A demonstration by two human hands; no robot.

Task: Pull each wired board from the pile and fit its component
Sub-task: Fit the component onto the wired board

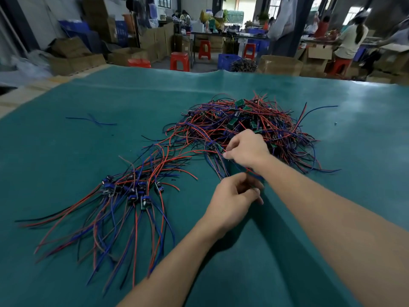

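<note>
Reaching out over green mat (66,162) with both arms. Left hand (234,200) curling its fingers and pinching thin red and blue wires (250,171). Right hand (247,149) sitting at near edge of big pile (247,127), curling and pinching a red wire there. Small green board (215,147) lying just left of right hand, wires trailing from it. Second bunch of boards (130,191) lying well apart on left, wires fanning out. Loose blue wire (93,121) lying alone farther back. Red stools (179,60) standing beyond mat.
</note>
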